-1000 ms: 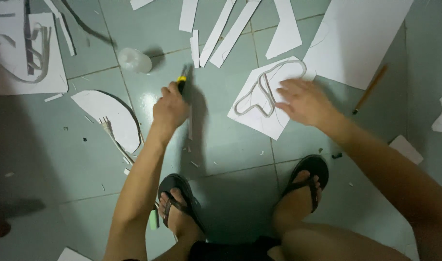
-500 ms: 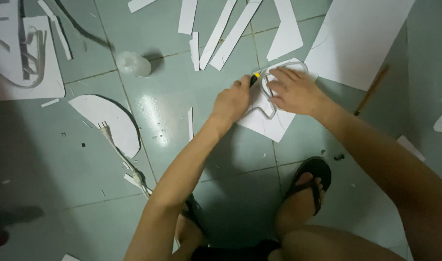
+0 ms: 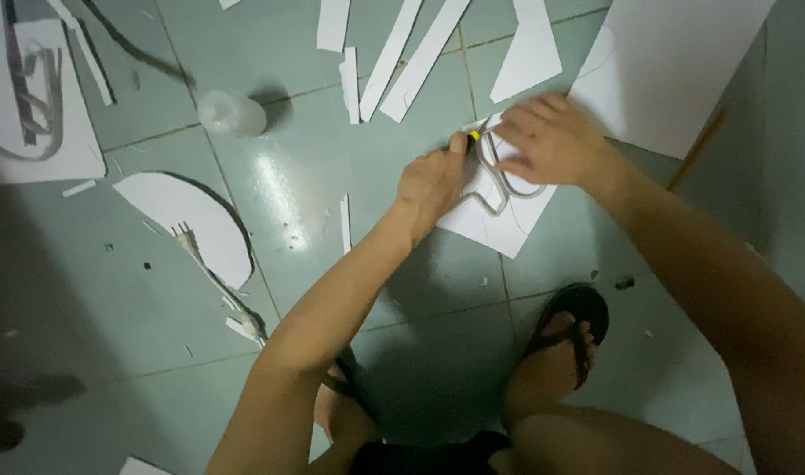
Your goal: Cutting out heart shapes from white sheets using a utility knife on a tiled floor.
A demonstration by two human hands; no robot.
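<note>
Gripping a yellow-tipped cutter (image 3: 469, 138), left hand (image 3: 433, 180) is fisted; right hand (image 3: 552, 141) lies open, flat on the white sheet (image 3: 499, 224), just right of the tip.

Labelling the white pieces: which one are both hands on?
The white piece with a looped outline, under the left hand and right hand. The other white pieces lie untouched.

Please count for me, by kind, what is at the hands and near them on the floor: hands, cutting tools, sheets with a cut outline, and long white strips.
Hands: 2, the left hand and the right hand
Yellow-tipped cutting tool: 1
Sheet with a cut outline: 1
Long white strips above the hands: 4
Total: 8
</note>
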